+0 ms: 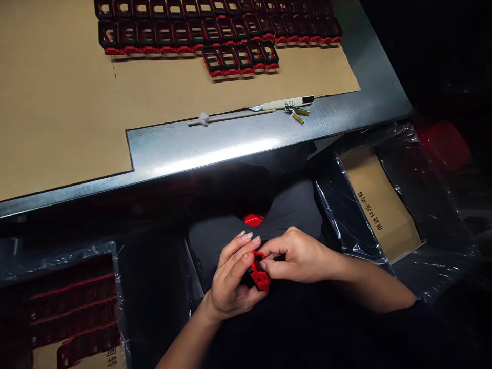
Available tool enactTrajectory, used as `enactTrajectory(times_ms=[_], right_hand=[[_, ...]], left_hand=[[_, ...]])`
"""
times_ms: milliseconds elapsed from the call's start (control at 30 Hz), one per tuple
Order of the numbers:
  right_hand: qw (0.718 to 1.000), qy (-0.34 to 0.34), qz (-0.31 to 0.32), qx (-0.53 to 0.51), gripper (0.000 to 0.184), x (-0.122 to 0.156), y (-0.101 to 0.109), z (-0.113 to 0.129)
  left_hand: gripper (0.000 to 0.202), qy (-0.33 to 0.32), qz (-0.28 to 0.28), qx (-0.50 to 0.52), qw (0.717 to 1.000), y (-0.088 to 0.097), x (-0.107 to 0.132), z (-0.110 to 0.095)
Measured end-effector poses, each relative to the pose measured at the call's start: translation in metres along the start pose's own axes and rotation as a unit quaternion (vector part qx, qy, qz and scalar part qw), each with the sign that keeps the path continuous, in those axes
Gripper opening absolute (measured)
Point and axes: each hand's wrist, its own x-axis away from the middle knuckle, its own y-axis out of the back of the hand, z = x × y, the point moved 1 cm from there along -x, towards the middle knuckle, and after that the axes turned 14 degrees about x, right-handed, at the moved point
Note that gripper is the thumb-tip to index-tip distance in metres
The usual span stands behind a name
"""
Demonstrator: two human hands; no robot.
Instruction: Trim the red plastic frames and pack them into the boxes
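Over my lap, my left hand (234, 277) is closed around a small red and black plastic frame (262, 277). The frame is tilted, with a red end that has small holes facing me. My right hand (295, 256) meets it from the right, thumb and index finger pinched together at the rim of its opening. Whether those fingertips also hold something small is hidden. Part of the frame's black side is covered by my left fingers.
Similar frames (180, 33) stand in rows on cardboard (69, 102) on the metal table (215, 146). A knife marked A55 (284, 104), a thin stick (238, 117) and small yellow-and-metal pieces (298, 114) lie near its edge. Plastic-lined boxes (119, 287) (334, 205) flank me; the left one holds frames.
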Motion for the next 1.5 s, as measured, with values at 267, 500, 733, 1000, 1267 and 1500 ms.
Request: enactTrajectory(times_ms=[267, 500, 733, 1000, 1267, 1500], right_hand=[[0.999, 0.029, 0.033, 0.010, 0.021, -0.002, 0.007, 0.001], [0.999, 0.024, 0.045, 0.000, 0.022, -0.001, 0.008, -0.001], [0.998, 0.028, 0.055, 0.016, 0.024, -0.002, 0.009, 0.002], [0.997, 0.025, 0.079, 0.007, 0.017, -0.001, 0.013, 0.003], [0.997, 0.033, 0.072, 0.015, 0.022, -0.001, 0.013, 0.003], [0.998, 0.005, 0.058, 0.012, 0.019, 0.000, 0.009, 0.003]], left_hand=[[0.077, -0.009, 0.012, -0.004, 1.000, 0.004, 0.001, -0.002], [0.081, -0.003, 0.011, -0.016, 1.000, 0.003, 0.000, -0.005], [0.077, -0.016, 0.017, -0.029, 0.999, 0.003, -0.001, -0.006], [0.079, -0.023, 0.020, -0.027, 0.999, 0.003, -0.004, -0.007], [0.078, -0.023, 0.019, -0.026, 0.999, 0.004, -0.001, -0.006], [0.080, -0.032, 0.021, -0.041, 0.998, 0.004, -0.001, -0.007]])
